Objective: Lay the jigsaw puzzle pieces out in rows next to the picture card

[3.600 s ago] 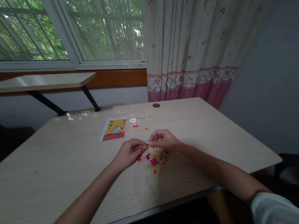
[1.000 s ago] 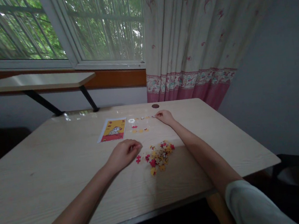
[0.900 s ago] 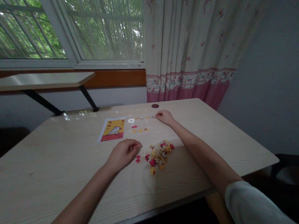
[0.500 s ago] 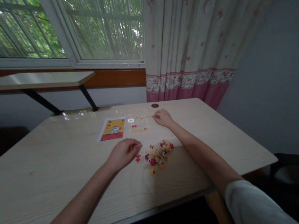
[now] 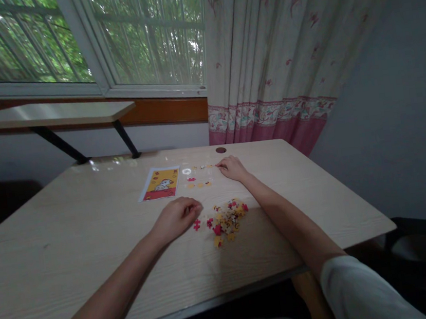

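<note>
My right hand (image 5: 231,168) reaches to the far part of the table, its thumb and fingers pinched on a small jigsaw piece at the right end of a short row of pieces (image 5: 202,167). Just below that row lie a red piece (image 5: 191,180) and several yellow pieces (image 5: 199,185). My left hand (image 5: 177,216) rests on the table with its fingers curled closed; whatever they hold, if anything, is hidden. To its right is a loose pile of red, yellow and white jigsaw pieces (image 5: 226,222). A separate red piece (image 5: 197,225) lies beside the left hand.
A picture sheet (image 5: 161,184) with a white cartoon animal on yellow and red lies left of the rows. A round dark cable hole (image 5: 220,150) is near the table's back edge. A raised shelf (image 5: 48,115) stands at the back left, and a curtain (image 5: 260,71) hangs behind.
</note>
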The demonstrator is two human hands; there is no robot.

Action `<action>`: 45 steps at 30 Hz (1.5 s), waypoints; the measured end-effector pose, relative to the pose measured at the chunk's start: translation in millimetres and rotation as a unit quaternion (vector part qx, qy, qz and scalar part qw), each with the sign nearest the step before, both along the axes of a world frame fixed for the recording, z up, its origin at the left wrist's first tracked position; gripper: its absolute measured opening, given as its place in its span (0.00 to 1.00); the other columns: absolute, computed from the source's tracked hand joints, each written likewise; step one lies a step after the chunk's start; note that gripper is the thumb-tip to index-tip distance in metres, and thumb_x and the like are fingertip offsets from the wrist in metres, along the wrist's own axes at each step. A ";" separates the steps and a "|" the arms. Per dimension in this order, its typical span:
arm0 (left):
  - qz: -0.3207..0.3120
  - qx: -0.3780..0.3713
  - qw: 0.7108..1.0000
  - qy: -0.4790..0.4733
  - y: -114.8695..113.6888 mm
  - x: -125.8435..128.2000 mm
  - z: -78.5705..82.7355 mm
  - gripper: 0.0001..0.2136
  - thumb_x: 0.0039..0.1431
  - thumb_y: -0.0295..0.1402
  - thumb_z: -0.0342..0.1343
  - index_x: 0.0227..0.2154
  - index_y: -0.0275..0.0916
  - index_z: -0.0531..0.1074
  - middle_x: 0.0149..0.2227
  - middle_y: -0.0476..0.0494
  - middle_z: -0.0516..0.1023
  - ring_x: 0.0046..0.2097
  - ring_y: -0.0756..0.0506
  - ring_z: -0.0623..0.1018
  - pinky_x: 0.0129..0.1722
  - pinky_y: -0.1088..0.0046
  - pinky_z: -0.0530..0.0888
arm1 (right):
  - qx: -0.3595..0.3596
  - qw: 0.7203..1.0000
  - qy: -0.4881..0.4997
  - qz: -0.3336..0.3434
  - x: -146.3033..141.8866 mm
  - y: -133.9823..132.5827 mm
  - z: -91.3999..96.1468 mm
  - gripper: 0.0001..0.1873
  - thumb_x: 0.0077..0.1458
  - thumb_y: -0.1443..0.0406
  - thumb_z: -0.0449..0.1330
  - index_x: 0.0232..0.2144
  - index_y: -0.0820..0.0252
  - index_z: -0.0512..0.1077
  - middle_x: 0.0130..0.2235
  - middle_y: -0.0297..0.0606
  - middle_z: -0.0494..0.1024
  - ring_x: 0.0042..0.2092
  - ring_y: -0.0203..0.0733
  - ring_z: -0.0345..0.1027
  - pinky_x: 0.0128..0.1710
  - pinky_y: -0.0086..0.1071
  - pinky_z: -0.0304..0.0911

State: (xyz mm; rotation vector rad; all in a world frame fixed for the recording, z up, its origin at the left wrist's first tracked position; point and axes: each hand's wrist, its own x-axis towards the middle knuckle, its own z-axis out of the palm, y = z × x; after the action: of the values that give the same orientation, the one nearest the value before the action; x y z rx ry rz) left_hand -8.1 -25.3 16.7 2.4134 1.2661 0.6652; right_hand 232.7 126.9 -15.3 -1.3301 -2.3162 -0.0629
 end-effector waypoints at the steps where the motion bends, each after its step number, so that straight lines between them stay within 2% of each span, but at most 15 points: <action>1: -0.001 0.000 1.000 0.001 -0.1 0.0 0.3 0.11 0.58 0.35 0.47 0.30 0.37 0.73 0.29 0.44 0.76 0.30 0.47 0.72 0.31 0.73 0.66 | 0.000 1.000 0.004 0.001 0.1 0.2 -0.6 0.12 0.54 0.66 0.54 0.39 0.57 0.75 0.41 0.38 0.76 0.42 0.43 0.63 0.43 0.36 0.55; 8: -0.005 0.003 1.000 0.001 1.2 -0.2 -0.8 0.11 0.57 0.35 0.47 0.30 0.37 0.73 0.29 0.44 0.76 0.31 0.48 0.72 0.31 0.74 0.66 | -0.007 1.000 0.028 0.004 2.8 1.2 -2.0 0.13 0.53 0.68 0.54 0.41 0.58 0.73 0.42 0.39 0.75 0.44 0.42 0.64 0.46 0.35 0.55; 10: -0.006 0.005 1.000 0.009 1.3 -0.5 -1.1 0.11 0.58 0.35 0.47 0.29 0.37 0.73 0.28 0.45 0.76 0.30 0.48 0.72 0.30 0.74 0.66 | -0.002 0.998 0.055 0.003 3.7 1.5 -0.8 0.15 0.53 0.68 0.54 0.43 0.59 0.71 0.43 0.40 0.75 0.45 0.41 0.64 0.47 0.34 0.55; 13: -0.007 0.007 1.000 0.016 0.7 -0.9 -1.1 0.11 0.58 0.35 0.47 0.29 0.37 0.73 0.27 0.45 0.75 0.30 0.48 0.72 0.30 0.74 0.66 | -0.005 0.994 0.110 0.021 4.4 -3.0 2.3 0.13 0.52 0.70 0.55 0.41 0.61 0.72 0.41 0.40 0.75 0.43 0.39 0.65 0.46 0.33 0.57; 16: -0.011 0.004 1.000 0.017 -0.1 -0.6 -0.8 0.11 0.57 0.35 0.47 0.29 0.37 0.73 0.28 0.45 0.75 0.30 0.48 0.72 0.30 0.74 0.66 | -0.039 0.987 0.138 0.072 8.0 -20.5 7.1 0.11 0.51 0.70 0.55 0.37 0.62 0.73 0.38 0.39 0.76 0.37 0.35 0.66 0.40 0.30 0.59; 19: -0.012 0.002 1.000 0.018 -0.9 0.5 -0.1 0.11 0.58 0.34 0.47 0.29 0.37 0.73 0.28 0.45 0.75 0.30 0.48 0.72 0.30 0.74 0.66 | -0.093 0.977 0.123 0.144 18.1 -49.0 13.1 0.10 0.53 0.67 0.55 0.36 0.61 0.74 0.35 0.38 0.76 0.32 0.33 0.66 0.35 0.27 0.60; 24: -0.014 -0.001 1.000 0.024 -1.2 2.7 1.7 0.10 0.58 0.34 0.47 0.29 0.37 0.73 0.28 0.45 0.75 0.30 0.48 0.72 0.30 0.75 0.65 | -0.136 0.964 0.088 0.212 41.0 -86.9 19.7 0.15 0.53 0.61 0.57 0.42 0.59 0.73 0.36 0.39 0.76 0.36 0.35 0.67 0.38 0.30 0.61; 28: -0.013 0.000 1.000 0.023 -0.7 2.0 0.7 0.11 0.58 0.34 0.47 0.29 0.37 0.73 0.28 0.45 0.75 0.31 0.48 0.72 0.30 0.75 0.66 | -0.138 0.958 0.053 0.244 48.2 -95.9 19.6 0.14 0.51 0.59 0.60 0.39 0.58 0.74 0.37 0.40 0.75 0.40 0.37 0.67 0.43 0.33 0.60; 35: -0.019 -0.008 1.000 0.023 1.2 -0.7 -4.2 0.11 0.58 0.35 0.47 0.31 0.37 0.73 0.30 0.45 0.76 0.32 0.48 0.73 0.32 0.74 0.67 | -0.166 0.953 0.042 0.250 41.8 -101.7 23.9 0.08 0.50 0.63 0.61 0.34 0.59 0.75 0.34 0.38 0.75 0.38 0.36 0.67 0.43 0.32 0.59; 40: -0.030 -0.006 0.999 0.013 -0.9 2.0 -2.5 0.11 0.59 0.34 0.47 0.30 0.37 0.73 0.30 0.45 0.76 0.32 0.48 0.73 0.33 0.74 0.67 | -0.122 0.959 0.048 0.251 34.4 -109.9 30.9 0.08 0.50 0.61 0.60 0.32 0.59 0.74 0.34 0.37 0.76 0.38 0.37 0.67 0.43 0.32 0.59; 45: -0.016 0.034 0.999 -0.010 -6.1 8.3 -2.5 0.11 0.58 0.36 0.48 0.39 0.39 0.72 0.34 0.45 0.76 0.32 0.48 0.73 0.34 0.72 0.68 | 0.017 0.972 0.037 0.232 16.1 -121.4 34.2 0.11 0.53 0.58 0.58 0.33 0.59 0.74 0.33 0.37 0.76 0.38 0.37 0.66 0.40 0.32 0.56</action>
State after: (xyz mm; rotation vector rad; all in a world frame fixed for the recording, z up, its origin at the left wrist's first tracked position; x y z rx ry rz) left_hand 0.2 -31.4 14.2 2.4684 1.2132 0.7326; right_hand 248.8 5.5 18.9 -0.7308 -2.4846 0.0950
